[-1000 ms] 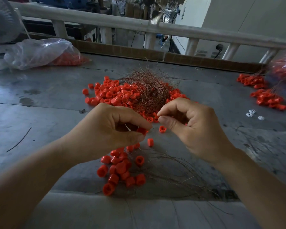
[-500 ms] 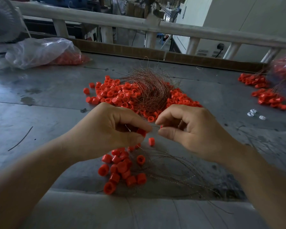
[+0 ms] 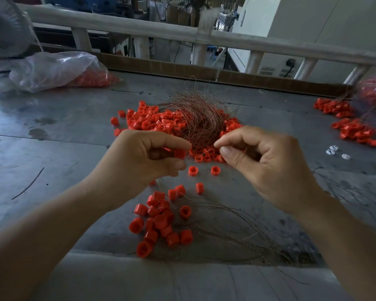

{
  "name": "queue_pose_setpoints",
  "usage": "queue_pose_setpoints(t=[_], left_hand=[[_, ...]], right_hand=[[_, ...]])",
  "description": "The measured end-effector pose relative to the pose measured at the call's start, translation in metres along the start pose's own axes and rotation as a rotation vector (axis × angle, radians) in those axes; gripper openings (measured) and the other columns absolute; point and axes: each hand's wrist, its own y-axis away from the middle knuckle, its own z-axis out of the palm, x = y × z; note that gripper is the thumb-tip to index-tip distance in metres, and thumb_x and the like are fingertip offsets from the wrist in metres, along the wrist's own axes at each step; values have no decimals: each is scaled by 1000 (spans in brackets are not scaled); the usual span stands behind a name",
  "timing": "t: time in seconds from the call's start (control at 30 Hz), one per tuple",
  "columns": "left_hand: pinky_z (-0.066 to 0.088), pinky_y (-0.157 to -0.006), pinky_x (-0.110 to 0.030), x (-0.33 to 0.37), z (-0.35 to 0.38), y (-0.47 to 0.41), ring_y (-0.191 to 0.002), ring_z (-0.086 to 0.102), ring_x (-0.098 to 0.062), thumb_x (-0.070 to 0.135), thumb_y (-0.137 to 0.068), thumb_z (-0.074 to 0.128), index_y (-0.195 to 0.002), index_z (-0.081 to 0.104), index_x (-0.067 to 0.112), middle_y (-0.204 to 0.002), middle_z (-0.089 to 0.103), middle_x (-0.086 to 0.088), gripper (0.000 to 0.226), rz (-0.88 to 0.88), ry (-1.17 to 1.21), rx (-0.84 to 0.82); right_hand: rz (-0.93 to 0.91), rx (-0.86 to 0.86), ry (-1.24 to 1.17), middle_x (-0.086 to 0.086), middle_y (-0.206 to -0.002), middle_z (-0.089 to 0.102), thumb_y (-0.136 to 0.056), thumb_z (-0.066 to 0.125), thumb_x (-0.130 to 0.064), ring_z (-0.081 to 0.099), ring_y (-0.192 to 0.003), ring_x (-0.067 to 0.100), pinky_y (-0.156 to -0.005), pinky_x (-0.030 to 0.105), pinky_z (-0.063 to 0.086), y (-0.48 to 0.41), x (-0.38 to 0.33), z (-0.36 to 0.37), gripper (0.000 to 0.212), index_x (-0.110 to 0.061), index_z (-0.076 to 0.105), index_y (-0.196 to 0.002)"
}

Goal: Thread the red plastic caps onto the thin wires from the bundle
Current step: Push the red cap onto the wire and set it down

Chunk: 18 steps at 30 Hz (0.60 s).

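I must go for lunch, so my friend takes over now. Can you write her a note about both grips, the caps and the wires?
Left grip: pinches one red cap.
Right grip: pinches a thin wire aimed at that cap; whether the tip is in yet cannot be told.
Wire bundle lies on the loose caps, behind both grips.
Done: a cluster of capped wires close in front.
Left: thread this cap, then the many loose ones.
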Motion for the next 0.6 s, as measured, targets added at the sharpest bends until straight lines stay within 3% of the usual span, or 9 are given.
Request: queue_pose_setpoints(t=[0.17,0.4,0.6], left_hand=[[51,-61,-12,-1,3,1,-66,69,-9,17,-50,69,-75,72,30,-75,72,6,28,-6,56,-5],[53,-62,-13,2,2,4,-70,70,-13,18,-50,69,-72,72,31,-74,72,5,26,3,87,-53],[58,-64,-25,2,6,2,-68,68,-13,40,-42,72,-77,71,35,-74,70,6,36,12,69,-31]], right_hand=[[6,63,-42,-13,-64,59,-79,61,-22,53,-57,2,-53,8,37,-1,-3,2,10,-28,59,-72],[26,9,-48,-8,-70,58,-79,60,-23,53,-65,6,-57,12,38,1,-2,8,10,-28,58,-72],[4,40,-60,-12,-68,57,-80,60,-21,52,-64,2,-57,10,39,2,-5,12,13,-30,56,-72]])
